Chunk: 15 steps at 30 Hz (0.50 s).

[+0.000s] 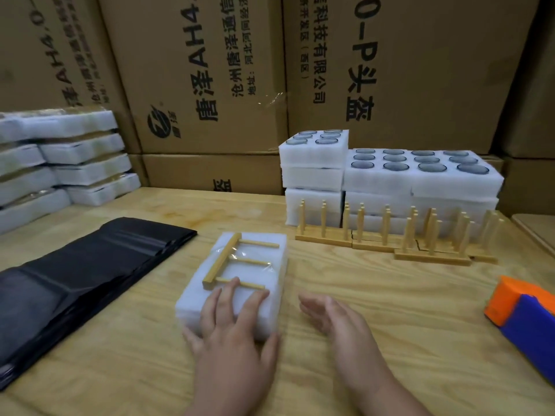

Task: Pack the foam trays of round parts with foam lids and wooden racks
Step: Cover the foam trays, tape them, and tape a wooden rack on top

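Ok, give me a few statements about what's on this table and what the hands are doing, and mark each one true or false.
1. The left hand rests on the foam pack with its fingers spread. True.
2. The right hand grips a wooden rack. False: it is open beside the pack and holds nothing.
3. A wooden rack lies flat on top of the foam pack. True.
4. The black bags lie to the right of the pack. False: they lie to its left.
5. Upright racks stand in front of the stacked foam trays. True.
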Each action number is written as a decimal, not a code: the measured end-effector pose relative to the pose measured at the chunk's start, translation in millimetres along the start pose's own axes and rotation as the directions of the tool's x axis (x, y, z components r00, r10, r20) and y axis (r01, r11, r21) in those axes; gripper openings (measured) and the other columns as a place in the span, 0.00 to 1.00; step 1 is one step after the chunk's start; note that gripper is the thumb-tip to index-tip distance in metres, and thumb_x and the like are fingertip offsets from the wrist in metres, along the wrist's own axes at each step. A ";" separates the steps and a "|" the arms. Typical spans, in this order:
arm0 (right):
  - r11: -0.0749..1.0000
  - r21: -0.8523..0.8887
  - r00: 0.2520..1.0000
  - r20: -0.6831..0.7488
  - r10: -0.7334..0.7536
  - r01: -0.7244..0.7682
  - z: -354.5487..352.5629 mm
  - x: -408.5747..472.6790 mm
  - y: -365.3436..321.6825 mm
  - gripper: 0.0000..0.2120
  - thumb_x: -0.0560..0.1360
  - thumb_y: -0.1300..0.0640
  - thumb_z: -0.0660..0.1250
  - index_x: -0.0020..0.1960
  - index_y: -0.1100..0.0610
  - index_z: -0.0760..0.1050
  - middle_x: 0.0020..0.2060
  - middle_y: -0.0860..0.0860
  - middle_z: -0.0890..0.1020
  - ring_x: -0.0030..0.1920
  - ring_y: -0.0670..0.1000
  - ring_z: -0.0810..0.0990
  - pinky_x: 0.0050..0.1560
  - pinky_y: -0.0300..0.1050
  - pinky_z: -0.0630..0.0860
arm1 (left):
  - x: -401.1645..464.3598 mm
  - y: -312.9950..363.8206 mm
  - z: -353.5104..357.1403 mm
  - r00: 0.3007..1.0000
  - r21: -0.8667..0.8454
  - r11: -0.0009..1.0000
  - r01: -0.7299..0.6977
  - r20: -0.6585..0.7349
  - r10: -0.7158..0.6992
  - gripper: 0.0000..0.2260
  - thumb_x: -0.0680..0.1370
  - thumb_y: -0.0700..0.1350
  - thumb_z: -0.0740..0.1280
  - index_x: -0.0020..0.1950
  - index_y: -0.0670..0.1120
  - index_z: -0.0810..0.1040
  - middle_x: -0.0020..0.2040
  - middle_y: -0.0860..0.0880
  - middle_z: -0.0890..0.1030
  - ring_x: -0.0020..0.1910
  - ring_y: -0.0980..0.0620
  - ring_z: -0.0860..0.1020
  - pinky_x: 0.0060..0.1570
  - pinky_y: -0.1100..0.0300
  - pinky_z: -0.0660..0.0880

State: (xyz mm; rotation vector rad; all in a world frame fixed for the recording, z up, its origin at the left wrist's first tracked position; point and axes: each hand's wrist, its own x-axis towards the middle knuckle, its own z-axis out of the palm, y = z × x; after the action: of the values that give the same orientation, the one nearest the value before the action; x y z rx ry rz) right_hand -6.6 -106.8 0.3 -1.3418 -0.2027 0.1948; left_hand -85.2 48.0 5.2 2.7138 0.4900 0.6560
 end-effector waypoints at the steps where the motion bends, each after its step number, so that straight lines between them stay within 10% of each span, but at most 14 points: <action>1: 0.999 0.035 1.000 -0.020 0.011 -0.010 -0.3 2.8 1.9 0.19 0.86 0.58 0.54 0.51 0.60 0.84 0.52 0.56 0.88 0.57 0.54 0.85 0.62 0.49 0.76 | 13.7 -6.2 4.2 1.000 0.007 1.000 0.020 0.023 -0.020 0.33 0.68 0.63 0.75 0.71 0.70 0.68 0.81 0.55 0.58 0.78 0.53 0.50 0.66 0.24 0.61; 11: 0.998 -0.024 0.993 -0.098 0.060 -0.063 17.8 12.6 -9.2 0.15 0.80 0.70 0.63 0.39 0.61 0.82 0.34 0.56 0.87 0.31 0.49 0.83 0.34 0.38 0.77 | 135.4 -25.8 58.0 0.998 0.002 1.000 -0.013 -0.058 0.013 0.29 0.76 0.63 0.66 0.74 0.68 0.60 0.81 0.57 0.50 0.79 0.56 0.43 0.71 0.27 0.59; 15: 0.973 -0.226 0.998 -0.041 0.043 -0.051 27.6 14.8 -4.6 0.17 0.76 0.69 0.67 0.37 0.51 0.84 0.33 0.52 0.86 0.30 0.49 0.81 0.40 0.46 0.78 | 180.3 -20.4 79.1 0.998 -0.003 1.000 -0.013 -0.063 0.013 0.28 0.77 0.63 0.66 0.75 0.67 0.61 0.81 0.56 0.50 0.79 0.55 0.44 0.70 0.27 0.59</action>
State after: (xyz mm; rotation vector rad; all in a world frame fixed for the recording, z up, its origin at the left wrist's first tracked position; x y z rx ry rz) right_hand 0.7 -78.1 11.3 -1.5771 -0.1667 0.1921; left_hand 99.0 120.4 -0.8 2.7026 0.4863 0.7474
